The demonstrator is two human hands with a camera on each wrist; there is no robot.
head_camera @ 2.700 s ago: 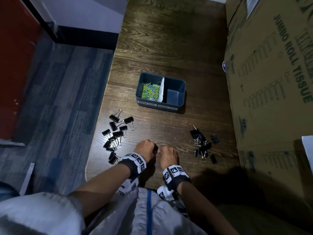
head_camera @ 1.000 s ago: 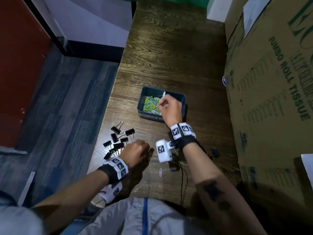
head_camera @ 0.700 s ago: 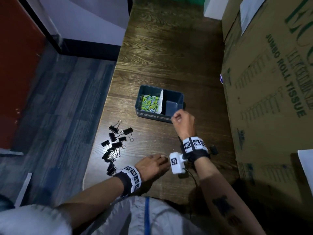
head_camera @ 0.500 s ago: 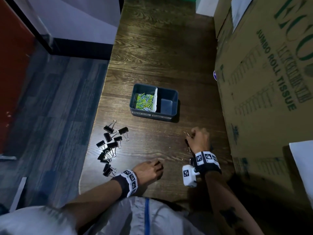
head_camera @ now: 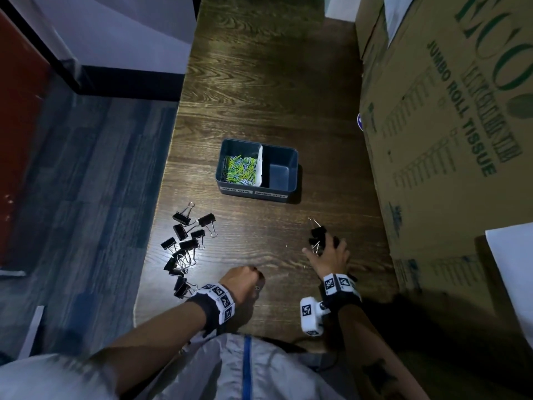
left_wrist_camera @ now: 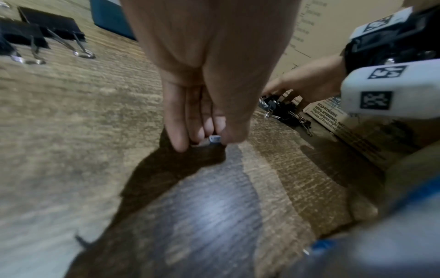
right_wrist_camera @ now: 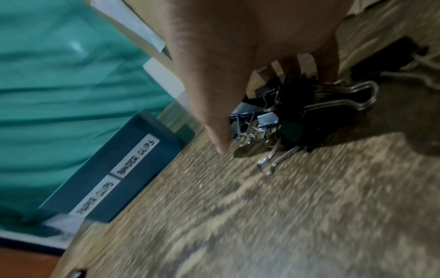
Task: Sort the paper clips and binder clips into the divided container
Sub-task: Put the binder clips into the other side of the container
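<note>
A dark blue divided container stands mid-table, labelled for each clip type. Its left half holds green and blue paper clips; its right half looks bare. One pile of black binder clips lies near the table's left edge. My right hand reaches over a second pile of binder clips, with thumb and fingers curled around it on the table. My left hand is near the front edge, pinching a small white paper clip against the wood.
A tall cardboard box walls off the table's right side, close to my right hand. The table's left edge drops to a blue-grey floor. A white sheet lies at the lower right.
My right hand left the container and came back down onto the right pile of binder clips. My left hand slid along the front of the table and closed its fingertips on a paper clip.
</note>
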